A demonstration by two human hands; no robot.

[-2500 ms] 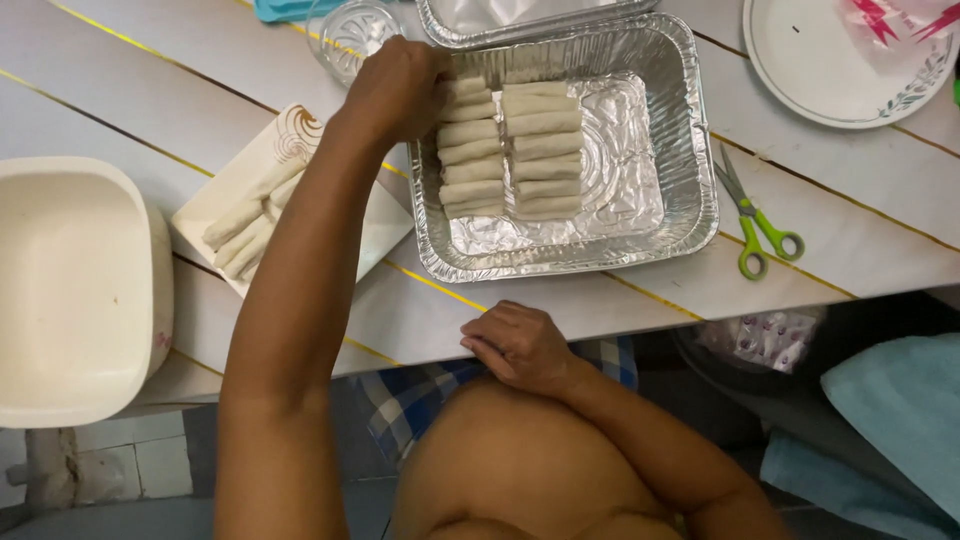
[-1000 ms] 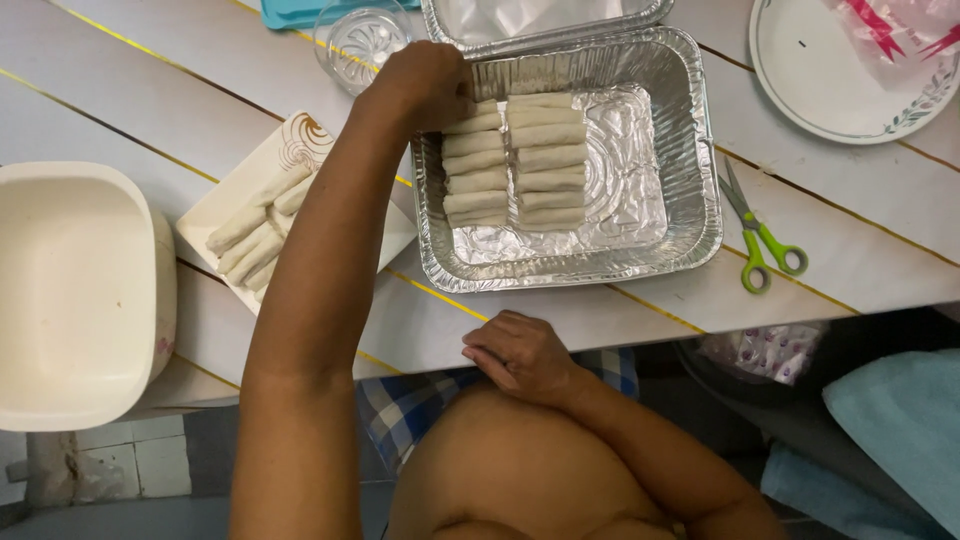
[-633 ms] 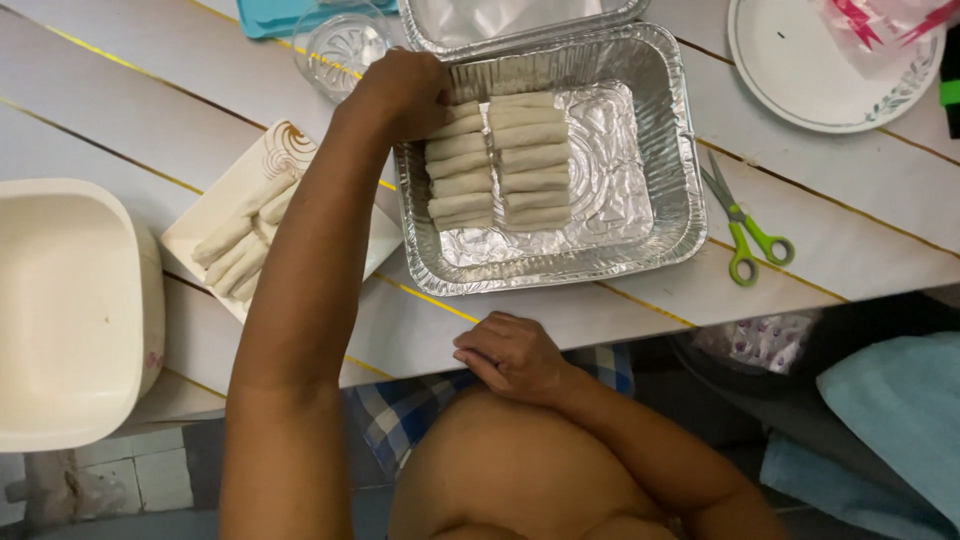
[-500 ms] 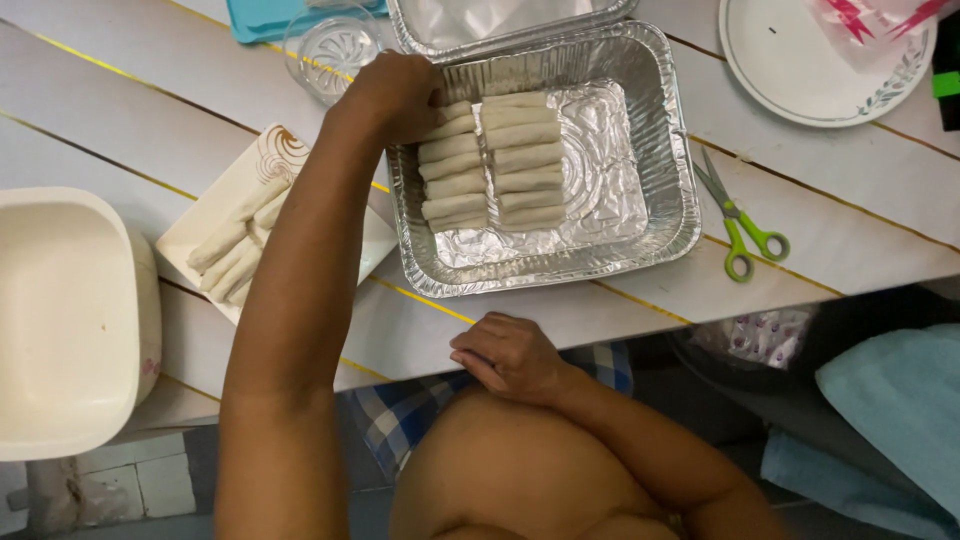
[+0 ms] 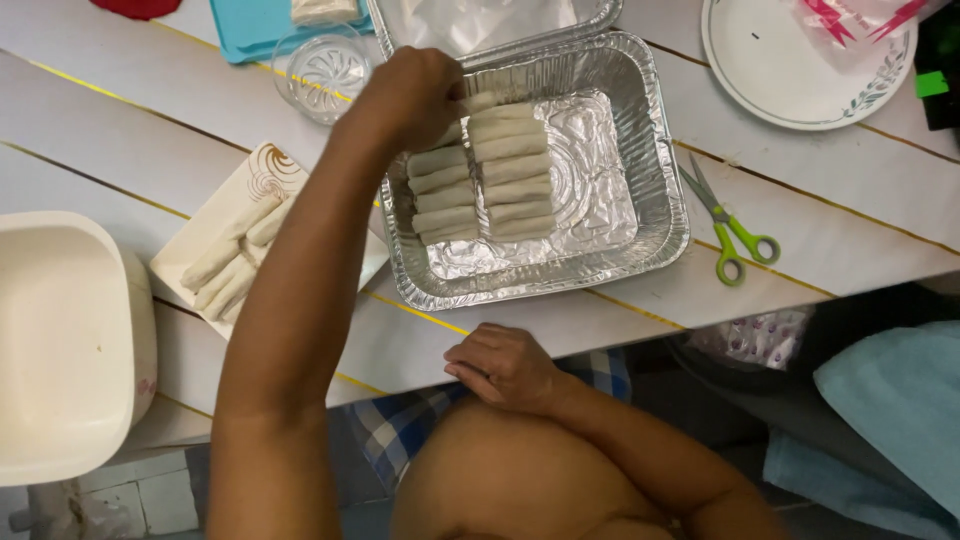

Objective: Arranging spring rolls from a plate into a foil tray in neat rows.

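White plank table (image 5: 120,130) bears a foil tray (image 5: 655,215) of rolls (image 5: 510,170); left hand (image 5: 410,95) pinches one, right hand (image 5: 505,368) rests curled.

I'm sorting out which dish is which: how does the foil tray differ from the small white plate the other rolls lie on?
The foil tray is deep, shiny and silver; the small white plate is flat and matte. The tray's rolls sit in two neat rows, the plate's rolls lie loosely. The left hand reaches into the tray, not the plate. Both hold pale rolls.

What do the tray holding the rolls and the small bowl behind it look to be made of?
Tray: thin aluminium foil, shiny and crinkled, with ribbed walls and a rolled rim. Small bowl: clear glass, or possibly clear plastic, with a cut swirl pattern.
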